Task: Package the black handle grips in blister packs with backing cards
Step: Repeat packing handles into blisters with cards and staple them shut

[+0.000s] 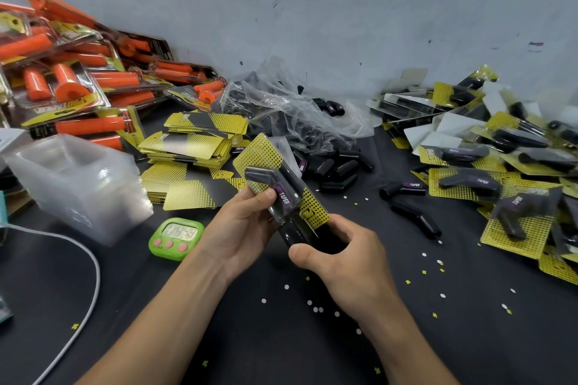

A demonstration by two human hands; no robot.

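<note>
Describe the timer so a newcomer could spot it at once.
On the left of the black table sits a stack of clear plastic blister shells. Just right of it lies the digital timer; its lime-green case and three pink buttons set it apart.

The dark counter (250,347) as I see it from my remote station: packs of orange grips (68,81) are heaped at far left, with a stack of clear blister shells (78,184) in front of them and yellow-and-black backing cards (194,147) fanned out beside it. A green timer (176,237) sits near a white cable (92,272). Loose black handle grips (337,169) lie by a crumpled clear bag (297,103) at centre. Finished packs (488,172) pile up at right. White dots and yellow crosses of punched scrap (316,309) speckle the near surface.
</note>
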